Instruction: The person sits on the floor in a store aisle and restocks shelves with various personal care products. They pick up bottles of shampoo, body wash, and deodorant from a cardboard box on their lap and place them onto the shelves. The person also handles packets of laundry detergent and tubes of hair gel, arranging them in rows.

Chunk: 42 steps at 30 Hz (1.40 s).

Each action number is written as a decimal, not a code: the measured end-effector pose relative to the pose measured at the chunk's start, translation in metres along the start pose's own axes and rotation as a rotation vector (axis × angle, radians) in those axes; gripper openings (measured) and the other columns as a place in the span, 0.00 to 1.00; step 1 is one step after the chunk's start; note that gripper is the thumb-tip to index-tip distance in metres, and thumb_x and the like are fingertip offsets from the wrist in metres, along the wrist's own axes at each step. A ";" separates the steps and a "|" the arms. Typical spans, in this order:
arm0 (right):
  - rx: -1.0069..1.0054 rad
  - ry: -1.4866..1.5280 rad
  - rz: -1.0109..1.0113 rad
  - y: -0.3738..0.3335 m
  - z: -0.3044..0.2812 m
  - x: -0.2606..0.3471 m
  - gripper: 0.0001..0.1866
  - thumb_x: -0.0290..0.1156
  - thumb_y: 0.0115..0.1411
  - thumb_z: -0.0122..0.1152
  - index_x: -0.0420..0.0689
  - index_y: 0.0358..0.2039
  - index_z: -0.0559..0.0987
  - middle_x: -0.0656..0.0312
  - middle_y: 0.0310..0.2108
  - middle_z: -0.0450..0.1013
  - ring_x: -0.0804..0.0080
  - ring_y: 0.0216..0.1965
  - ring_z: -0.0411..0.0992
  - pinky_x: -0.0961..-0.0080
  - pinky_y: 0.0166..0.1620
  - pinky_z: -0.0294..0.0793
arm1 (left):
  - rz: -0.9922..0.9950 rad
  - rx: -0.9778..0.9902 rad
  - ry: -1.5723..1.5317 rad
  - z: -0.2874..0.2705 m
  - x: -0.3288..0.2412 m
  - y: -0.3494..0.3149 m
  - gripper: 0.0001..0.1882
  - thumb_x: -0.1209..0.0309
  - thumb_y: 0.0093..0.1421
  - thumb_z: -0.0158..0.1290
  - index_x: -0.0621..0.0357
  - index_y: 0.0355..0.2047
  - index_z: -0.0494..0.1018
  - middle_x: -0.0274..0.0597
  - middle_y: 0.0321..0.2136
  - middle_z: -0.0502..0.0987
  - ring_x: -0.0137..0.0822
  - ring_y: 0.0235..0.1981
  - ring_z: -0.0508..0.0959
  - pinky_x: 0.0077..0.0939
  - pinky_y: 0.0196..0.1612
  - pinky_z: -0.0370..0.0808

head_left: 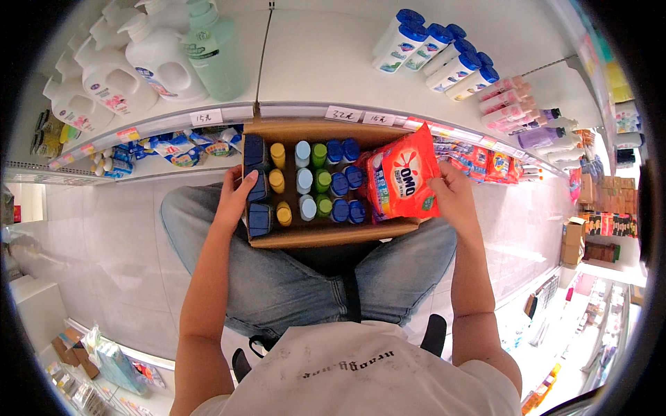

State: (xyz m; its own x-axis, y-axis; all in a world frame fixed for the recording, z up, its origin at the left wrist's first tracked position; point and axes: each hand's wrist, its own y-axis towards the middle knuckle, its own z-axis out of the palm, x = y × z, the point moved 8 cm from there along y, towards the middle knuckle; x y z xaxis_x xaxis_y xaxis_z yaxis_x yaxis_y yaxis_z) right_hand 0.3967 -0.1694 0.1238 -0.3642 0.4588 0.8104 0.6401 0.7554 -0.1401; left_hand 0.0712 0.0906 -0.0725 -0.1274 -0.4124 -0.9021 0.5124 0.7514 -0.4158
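Observation:
An open cardboard box (pixel 326 238) rests on my lap, its far side against the shelf edge. My left hand (pixel 236 197) grips its left wall, fingers outside and thumb over the rim by the dark blue packs (pixel 257 186). Rows of upright bottles stand inside: yellow-capped (pixel 277 181), light blue-capped (pixel 304 182), green-capped (pixel 322 182) and blue-capped ones (pixel 339 184). At the box's right end, a red laundry detergent bag (pixel 406 177) leans tilted over the wall. My right hand (pixel 454 195) is closed on the bag's right edge; some fingers are hidden behind it.
White pump jugs (pixel 163 59) and a green pump bottle (pixel 214 59) stand on the shelf at far left. White bottles with blue caps (pixel 454 71) and pink bottles (pixel 508 104) stand at right. Bagged goods (pixel 479 161) fill the lower shelf. A carton (pixel 574 240) sits at far right.

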 end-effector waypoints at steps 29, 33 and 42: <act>0.099 -0.597 0.137 -0.011 0.032 -0.045 0.21 0.46 0.60 0.56 0.38 0.38 0.76 0.39 0.35 0.75 0.39 0.41 0.73 0.49 0.45 0.72 | -0.011 0.006 -0.042 0.000 0.006 0.005 0.33 0.53 0.60 0.60 0.61 0.57 0.63 0.45 0.47 0.72 0.34 0.47 0.72 0.28 0.51 0.70; 0.084 -0.627 0.136 -0.003 0.036 -0.045 0.23 0.48 0.61 0.56 0.37 0.38 0.75 0.38 0.35 0.75 0.39 0.41 0.74 0.48 0.44 0.73 | -0.006 0.000 -0.042 0.002 0.002 0.002 0.33 0.53 0.60 0.60 0.61 0.56 0.63 0.45 0.47 0.72 0.34 0.47 0.72 0.27 0.52 0.69; 0.059 -0.679 0.058 0.000 0.043 -0.051 0.19 0.43 0.61 0.56 0.37 0.36 0.77 0.39 0.31 0.75 0.38 0.38 0.74 0.48 0.42 0.74 | -0.026 -0.010 -0.060 0.006 -0.007 -0.004 0.33 0.54 0.60 0.60 0.62 0.56 0.62 0.45 0.47 0.72 0.33 0.47 0.71 0.27 0.52 0.68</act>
State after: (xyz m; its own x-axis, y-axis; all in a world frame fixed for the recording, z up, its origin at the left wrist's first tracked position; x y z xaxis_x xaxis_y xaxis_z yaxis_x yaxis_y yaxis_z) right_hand 0.3858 -0.1729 0.0583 -0.6861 0.6768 0.2669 0.6407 0.7359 -0.2190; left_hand 0.0753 0.0876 -0.0638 -0.0888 -0.4616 -0.8827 0.5010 0.7452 -0.4401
